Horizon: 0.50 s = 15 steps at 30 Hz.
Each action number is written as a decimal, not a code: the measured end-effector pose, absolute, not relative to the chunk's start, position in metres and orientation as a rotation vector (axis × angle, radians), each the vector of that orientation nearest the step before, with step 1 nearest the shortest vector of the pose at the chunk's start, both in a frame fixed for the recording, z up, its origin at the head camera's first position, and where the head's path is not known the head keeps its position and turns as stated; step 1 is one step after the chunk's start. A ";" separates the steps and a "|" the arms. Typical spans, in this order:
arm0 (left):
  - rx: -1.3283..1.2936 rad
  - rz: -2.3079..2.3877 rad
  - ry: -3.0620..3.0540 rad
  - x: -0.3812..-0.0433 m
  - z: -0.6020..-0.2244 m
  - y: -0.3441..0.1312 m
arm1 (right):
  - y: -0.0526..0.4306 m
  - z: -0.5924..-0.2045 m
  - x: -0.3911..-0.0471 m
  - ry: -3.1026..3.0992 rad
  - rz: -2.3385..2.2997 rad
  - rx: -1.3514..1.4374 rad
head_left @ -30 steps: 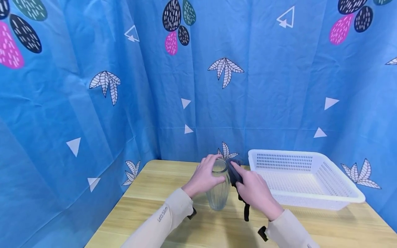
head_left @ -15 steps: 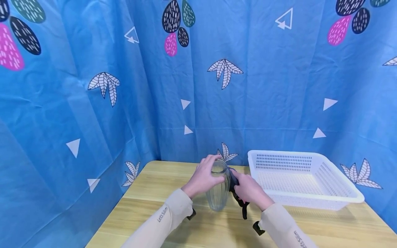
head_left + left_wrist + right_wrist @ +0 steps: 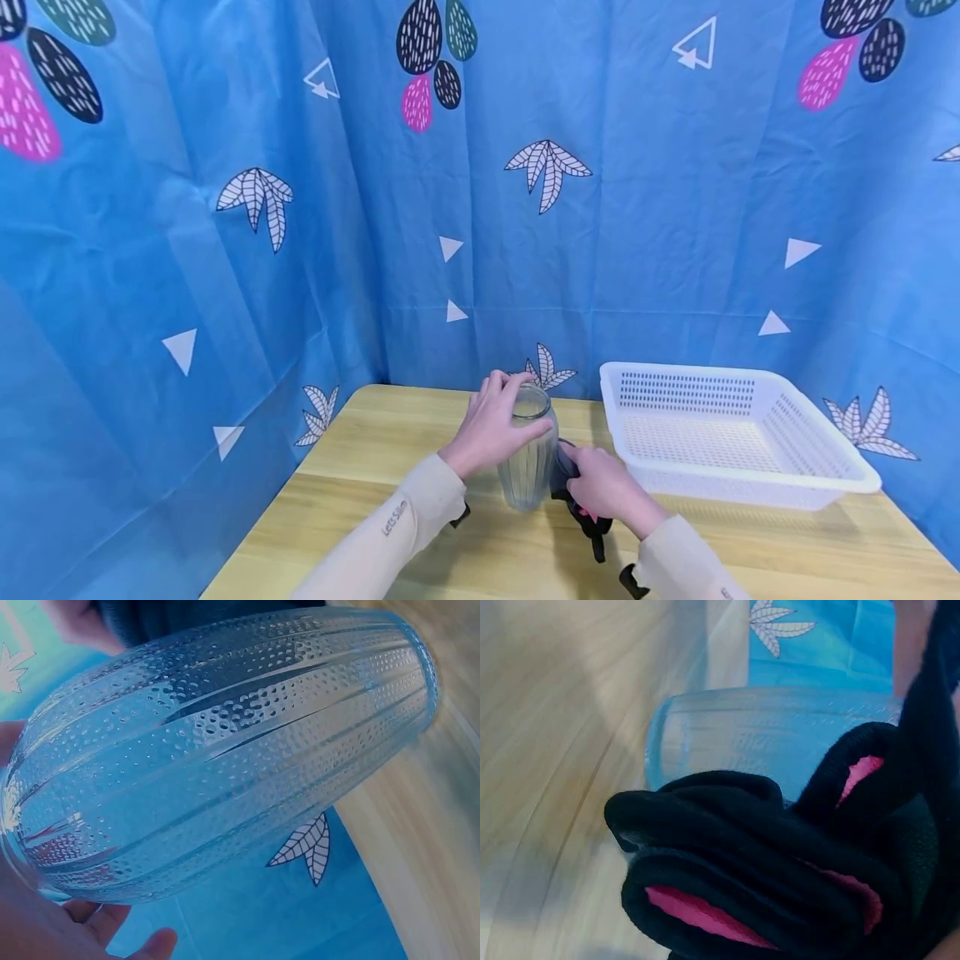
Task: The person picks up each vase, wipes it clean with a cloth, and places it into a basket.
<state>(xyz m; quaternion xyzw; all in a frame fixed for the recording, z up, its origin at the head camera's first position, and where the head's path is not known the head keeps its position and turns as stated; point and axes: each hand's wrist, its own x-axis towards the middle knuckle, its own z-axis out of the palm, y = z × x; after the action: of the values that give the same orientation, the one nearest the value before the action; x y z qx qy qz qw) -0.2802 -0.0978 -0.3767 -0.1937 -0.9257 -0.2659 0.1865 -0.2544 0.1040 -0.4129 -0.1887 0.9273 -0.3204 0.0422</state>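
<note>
A clear, ribbed glass vase (image 3: 523,479) stands upright at the middle of the table. My left hand (image 3: 489,433) grips it near the top, thumb on the near side and fingers round the rim. Dimpled strips between the ribs show on the vase (image 3: 225,765) in the left wrist view. My right hand (image 3: 609,487) holds a bunched black cloth (image 3: 564,473) against the vase's right side, low down. In the right wrist view the folded black cloth (image 3: 727,825) shows pink inside its folds and hides part of the vase (image 3: 727,735).
A white perforated plastic basket (image 3: 750,479) sits on the right side of the wooden table (image 3: 322,517), just beyond my right hand. A blue patterned curtain (image 3: 480,208) hangs behind the table and along its left.
My right hand has slid the black cloth down the vase's right side, from near the rim to the lower part. The left hand and the vase stay in place.
</note>
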 end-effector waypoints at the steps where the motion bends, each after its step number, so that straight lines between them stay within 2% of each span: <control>1: -0.545 -0.733 -2.605 -0.281 -0.377 -0.098 | 0.104 -0.411 -0.252 2.841 -1.000 -0.573; 9: -0.566 -0.789 -2.592 -0.281 -0.373 -0.098 | 0.107 -0.382 -0.233 2.935 -1.120 -0.537; 15: -0.597 -0.942 -2.599 -0.282 -0.371 -0.097 | 0.106 -0.361 -0.236 3.135 -1.110 -0.636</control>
<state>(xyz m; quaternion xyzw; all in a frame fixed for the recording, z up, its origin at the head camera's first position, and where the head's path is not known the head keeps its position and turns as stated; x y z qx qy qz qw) -0.2817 -0.0969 -0.3711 -0.2084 -0.9078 -0.3289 0.1559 -0.2357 0.1057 -0.3611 -0.1864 0.9189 -0.3255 -0.1219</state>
